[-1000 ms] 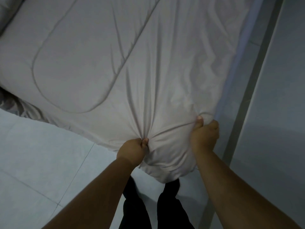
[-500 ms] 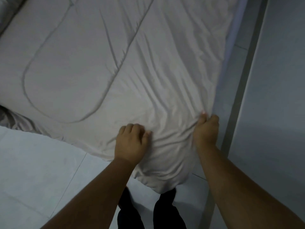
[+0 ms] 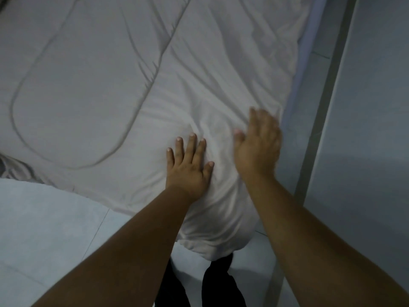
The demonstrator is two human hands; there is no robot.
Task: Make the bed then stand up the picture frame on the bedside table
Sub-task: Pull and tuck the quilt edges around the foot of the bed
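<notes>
A pale quilted duvet covers the bed and fills most of the view, its corner hanging over the bed's near corner. My left hand lies flat on the duvet near that corner, fingers spread. My right hand is open beside it to the right, fingers extended and blurred, on or just above the wrinkled cloth by the bed's right edge. Neither hand holds anything. No picture frame or bedside table is in view.
Light floor tiles lie to the lower left. A wall with a grey skirting strip runs close along the bed's right side, leaving a narrow gap. My dark trouser legs stand below the duvet corner.
Both hands have let go of the bunched duvet corner and opened flat. They moved up onto the cloth, and the gathered folds have spread out.
</notes>
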